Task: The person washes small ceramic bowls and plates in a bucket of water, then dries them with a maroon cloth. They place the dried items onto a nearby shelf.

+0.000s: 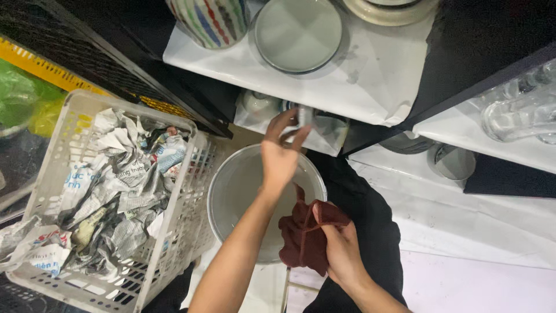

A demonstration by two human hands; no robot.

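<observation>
My left hand [280,152] reaches up to the lower shelf, fingers closed round a small clear glass [305,115] at the shelf's front edge. My right hand [343,250] is lower down and grips a crumpled dark red cloth [301,235]. The cloth hangs over the right rim of a round grey basin [231,191], which sits under both hands. A white cup [259,104] and another glass piece [330,124] stand on the same shelf next to the glass.
A white plastic basket [179,214] full of crumpled newspaper [116,179] stands at the left. The upper white shelf [370,87] carries a striped cup [209,22] and a round glass dish [298,33]. Clear glassware [521,113] and a metal cup [452,161] are at the right.
</observation>
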